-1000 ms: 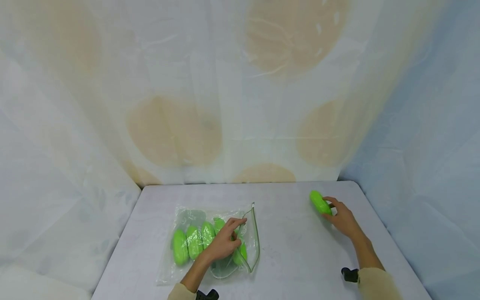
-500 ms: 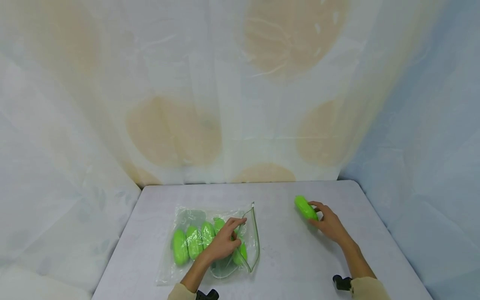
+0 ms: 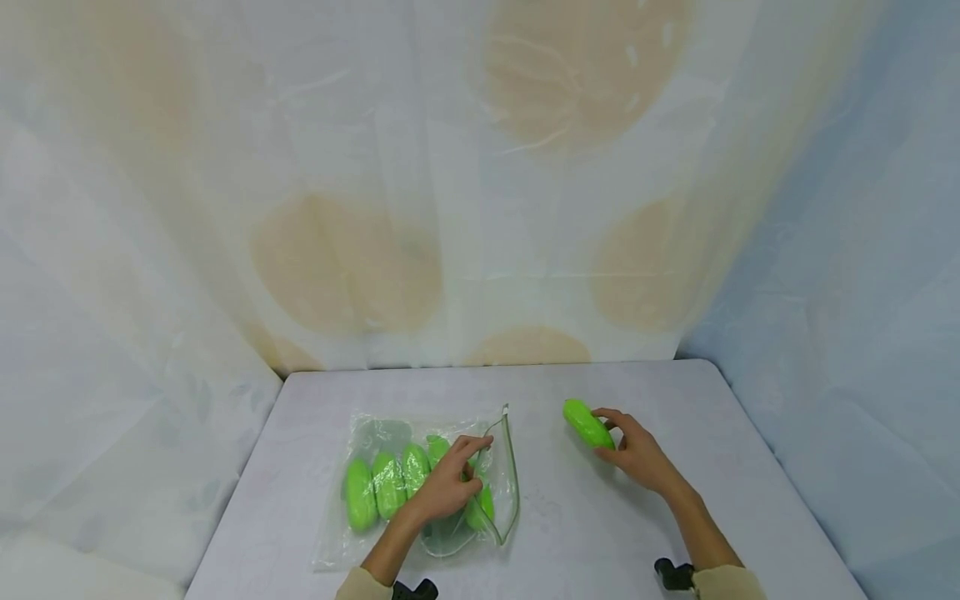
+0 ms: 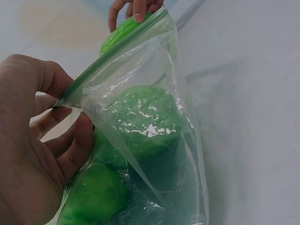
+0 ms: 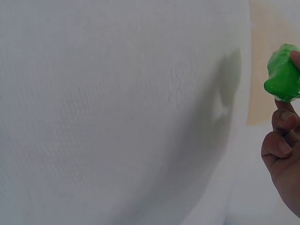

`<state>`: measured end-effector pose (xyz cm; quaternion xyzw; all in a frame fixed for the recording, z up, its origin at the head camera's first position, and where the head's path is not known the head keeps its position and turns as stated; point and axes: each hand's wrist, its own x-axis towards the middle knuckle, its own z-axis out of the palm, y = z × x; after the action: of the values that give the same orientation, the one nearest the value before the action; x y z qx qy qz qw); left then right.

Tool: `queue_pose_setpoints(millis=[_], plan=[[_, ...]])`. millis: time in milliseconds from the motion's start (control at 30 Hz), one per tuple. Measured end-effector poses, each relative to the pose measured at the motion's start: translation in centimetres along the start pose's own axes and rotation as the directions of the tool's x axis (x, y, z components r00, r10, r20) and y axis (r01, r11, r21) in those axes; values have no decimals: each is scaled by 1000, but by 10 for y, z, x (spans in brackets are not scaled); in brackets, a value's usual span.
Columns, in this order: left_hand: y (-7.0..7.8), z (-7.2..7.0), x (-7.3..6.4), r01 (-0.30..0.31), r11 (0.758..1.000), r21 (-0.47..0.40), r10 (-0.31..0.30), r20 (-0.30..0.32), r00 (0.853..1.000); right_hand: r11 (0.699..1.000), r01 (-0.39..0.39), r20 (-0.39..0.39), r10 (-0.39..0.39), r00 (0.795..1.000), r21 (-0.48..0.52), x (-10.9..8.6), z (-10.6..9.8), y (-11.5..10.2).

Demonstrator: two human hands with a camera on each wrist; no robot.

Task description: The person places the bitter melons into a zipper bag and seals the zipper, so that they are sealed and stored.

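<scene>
My left hand (image 3: 447,482) holds the mouth of a clear zip bag (image 3: 336,546) that lies on the table. In the left wrist view, the fingers of that hand (image 4: 28,140) grip the bag's green zip edge (image 4: 124,44) and keep the mouth apart. Several bright green, bumpy bitter melons (image 3: 361,494) lie side by side inside; part of them is hidden by the hand. To the right of the bag, my right hand (image 3: 637,458) holds another bitter melon (image 3: 587,423) above the table, gripping it between thumb and fingers. Its bumpy end (image 5: 282,77) shows in the right wrist view.
A pale table (image 3: 555,533) carries the bag. Patterned sheeting (image 3: 480,208) stands behind it, with more sheeting on the left (image 3: 112,375) and right (image 3: 840,333). Dark wrist mounts (image 3: 675,575) sit near both sleeves.
The right hand has carried its bitter melon leftward, closer to the bag's mouth. The left hand and the bag have stayed in place.
</scene>
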<state>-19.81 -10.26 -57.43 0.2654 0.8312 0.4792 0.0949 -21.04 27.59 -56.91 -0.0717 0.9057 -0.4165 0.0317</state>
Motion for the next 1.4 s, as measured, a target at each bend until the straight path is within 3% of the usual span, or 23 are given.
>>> queue_pose_setpoints(millis=[367, 600, 1067, 1400], plan=[[3, -1, -1, 0, 1000, 4, 0, 1, 1000, 998, -9, 68, 5, 998, 59, -4, 21, -19], [3, -1, 0, 6, 1000, 21, -6, 2, 1000, 997, 33, 135, -42, 990, 69, -4, 33, -31], [4, -1, 0, 10, 1000, 23, -10, 6, 1000, 985, 121, 224, -147, 963, 125, -2, 45, -51], [6, -1, -1, 4, 1000, 6, -4, 7, 1000, 982, 138, 291, -172, 941, 132, 2, 64, -59]])
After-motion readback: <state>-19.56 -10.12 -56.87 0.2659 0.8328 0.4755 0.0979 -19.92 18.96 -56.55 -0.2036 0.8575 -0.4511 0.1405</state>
